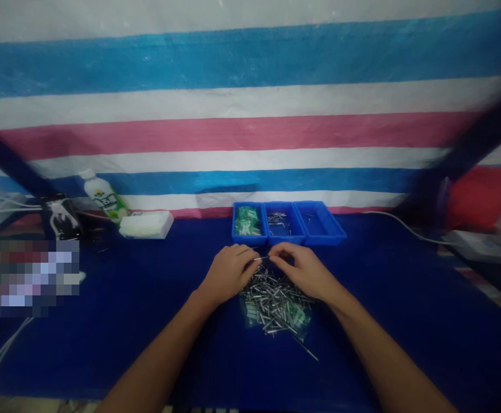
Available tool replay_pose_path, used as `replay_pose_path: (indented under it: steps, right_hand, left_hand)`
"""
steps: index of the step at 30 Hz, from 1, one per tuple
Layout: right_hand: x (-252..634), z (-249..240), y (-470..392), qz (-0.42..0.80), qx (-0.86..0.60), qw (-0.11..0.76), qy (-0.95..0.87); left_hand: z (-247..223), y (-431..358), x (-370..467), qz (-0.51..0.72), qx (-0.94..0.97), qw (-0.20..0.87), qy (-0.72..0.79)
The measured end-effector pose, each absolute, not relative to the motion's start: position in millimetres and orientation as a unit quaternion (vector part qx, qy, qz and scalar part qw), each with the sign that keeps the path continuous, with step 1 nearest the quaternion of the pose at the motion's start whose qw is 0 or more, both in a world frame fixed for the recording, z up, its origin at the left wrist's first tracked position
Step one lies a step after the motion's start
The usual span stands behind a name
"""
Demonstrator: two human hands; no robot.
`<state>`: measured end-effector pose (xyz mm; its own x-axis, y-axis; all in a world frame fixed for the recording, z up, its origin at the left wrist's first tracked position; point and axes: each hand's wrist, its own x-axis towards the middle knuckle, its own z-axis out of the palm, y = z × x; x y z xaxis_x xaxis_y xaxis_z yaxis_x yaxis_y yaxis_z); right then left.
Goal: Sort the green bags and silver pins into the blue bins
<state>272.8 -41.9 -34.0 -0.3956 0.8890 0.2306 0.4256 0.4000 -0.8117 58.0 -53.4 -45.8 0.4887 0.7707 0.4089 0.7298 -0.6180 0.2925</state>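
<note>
My left hand (229, 272) pinches a thin metal rod (260, 258) between thumb and fingers, above the far side of a heap. At the rod's right end, the thumb and finger of my right hand (304, 269) close on its tip. Below both hands lies the heap of loose thin metal rods (271, 301), with small green-and-clear plastic packets (299, 315) among and under them. One rod (306, 349) sticks out toward the near right. The exact kind of rod is too small to tell.
Behind my hands stand three blue bins: the left (235, 229) with green packets, the middle (282, 230) with metal pieces, the right (324, 225) with a few small bits. A tissue pack (147, 225), a bottle (99, 194) and cables (7, 344) are at left.
</note>
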Motion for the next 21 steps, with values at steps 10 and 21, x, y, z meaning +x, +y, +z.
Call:
replay_pose_path:
  steps: [10, 21]
  right_hand:
    - [273, -34, -42, 0.390, -0.406, 0.427, -0.707]
    - [281, -41, -29, 0.463, -0.497, 0.487, -0.549]
  left_hand:
    - [-40, -59, 62, 0.387, 0.828, 0.122, 0.388]
    - [-38, -56, 55, 0.316, 0.816, 0.067, 0.479]
